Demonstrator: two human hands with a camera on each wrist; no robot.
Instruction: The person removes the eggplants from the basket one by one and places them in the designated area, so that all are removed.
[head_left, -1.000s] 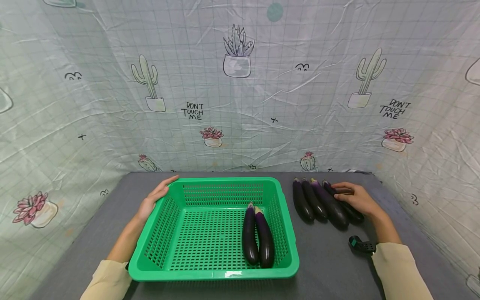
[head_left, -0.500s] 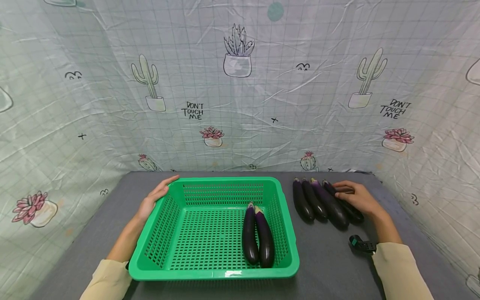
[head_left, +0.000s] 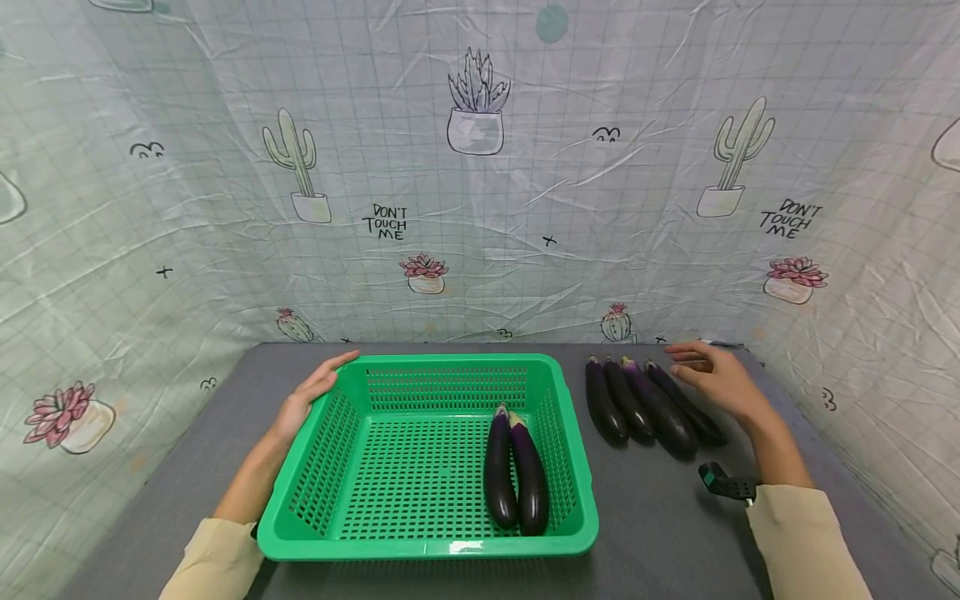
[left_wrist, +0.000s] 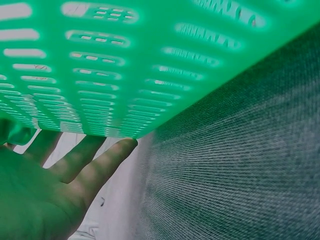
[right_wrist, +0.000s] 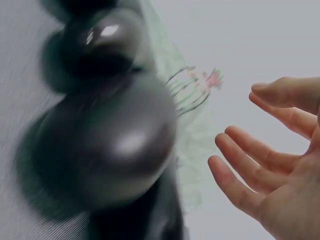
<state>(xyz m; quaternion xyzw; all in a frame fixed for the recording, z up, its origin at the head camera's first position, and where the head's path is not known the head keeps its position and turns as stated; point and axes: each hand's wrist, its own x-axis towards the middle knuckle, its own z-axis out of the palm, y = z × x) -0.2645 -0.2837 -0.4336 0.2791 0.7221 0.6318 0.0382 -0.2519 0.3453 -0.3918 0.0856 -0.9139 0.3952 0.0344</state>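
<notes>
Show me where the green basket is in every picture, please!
Head: the green basket sits in the lower middle.
Left wrist: it spreads across the top, above the left hand.
Right wrist: not in it.
Landmark: the gray tabletop: bottom, right side, left side, in that order.

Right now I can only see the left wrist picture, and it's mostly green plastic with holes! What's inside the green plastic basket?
Observer: Two long, shiny, dark purple eggplants lie side by side in the green plastic basket.
Operator: Ooh! Are there any more outside it?
Observer: Yes, four more long, dark purple eggplants lie in a row on the flat grey table, right of the basket.
Operator: Is the other hand holding one?
Observer: No, the person's right hand is near the row, but its fingers hold nothing.
</notes>
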